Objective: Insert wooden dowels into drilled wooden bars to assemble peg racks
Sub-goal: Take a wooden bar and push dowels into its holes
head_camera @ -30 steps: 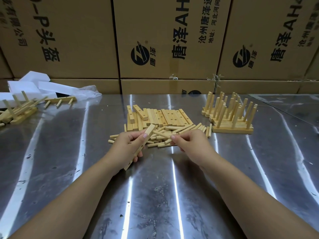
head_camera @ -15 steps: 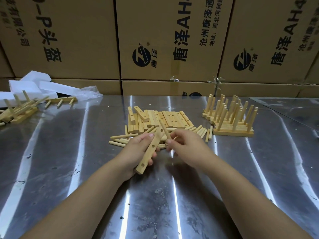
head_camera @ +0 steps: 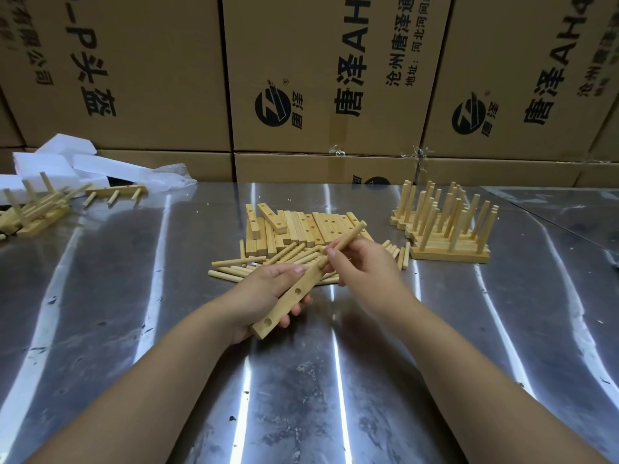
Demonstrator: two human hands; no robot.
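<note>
Position of work: my left grip point(head_camera: 264, 298) is closed round a pale rectangular wooden bar with drilled holes point(head_camera: 285, 304), thumb along the top and fingers curled beneath. The bar is held clear of the shiny steel table point(head_camera: 335, 380). It slants from its near end at my palm up and away to the right. Two open holes show on its upper face, between my thumb and the near end.

My right grip point(head_camera: 365, 266) pinches a light round wooden dowel point(head_camera: 348, 237) near its lower end, between thumb and fingertips. The dowel tilts up and to the right, and its lower end meets the far end of the bar, just beside my left thumb tip. I cannot tell whether it has entered a hole, because my fingers cover the joint.

Stock on the table: a heap of loose dowels point(head_camera: 268, 259) lies just beyond both grips. A row of drilled bars point(head_camera: 311, 226) lies behind it, some of them stacked askew.

A cluster of finished peg racks point(head_camera: 445, 229) stands to the right, pegs upright. More racks point(head_camera: 33, 209) lie tumbled at the far left edge, with a single rack point(head_camera: 115, 192) on its side near white foam blocks point(head_camera: 67, 159).

Printed brown cardboard boxes point(head_camera: 318, 78) are stacked along the back of the table.
</note>
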